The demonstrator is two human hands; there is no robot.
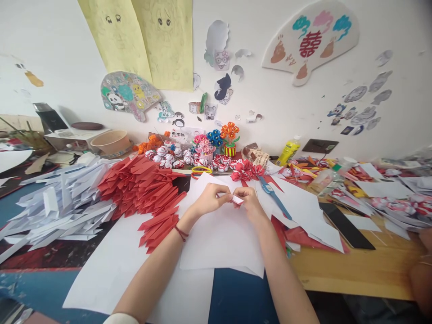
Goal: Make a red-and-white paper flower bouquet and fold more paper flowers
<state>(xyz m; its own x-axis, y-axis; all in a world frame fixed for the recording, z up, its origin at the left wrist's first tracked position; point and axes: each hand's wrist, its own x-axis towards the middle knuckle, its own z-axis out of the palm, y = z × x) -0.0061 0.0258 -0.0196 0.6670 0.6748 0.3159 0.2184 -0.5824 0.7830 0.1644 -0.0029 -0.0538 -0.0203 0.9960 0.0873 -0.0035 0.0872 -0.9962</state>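
Note:
Both hands meet above a stack of white paper sheets (222, 238) at the middle of the table. Between them is a small folded paper strip (238, 199), white with a reddish underside. My left hand (213, 198) pinches its left end between thumb and fingers. On the right, my right hand (248, 201) pinches the other end. To the left of my left hand lies a big heap of folded red paper pieces (141, 184). Farther left is a heap of folded white paper pieces (60, 202).
Behind the hands are yellow-handled scissors (201, 170) and paper flowers (248, 170). A blue watch (274, 195), a black phone (346, 225) and a plastic bottle (326, 180) lie to the right. A person's arm (421, 270) shows at the right edge.

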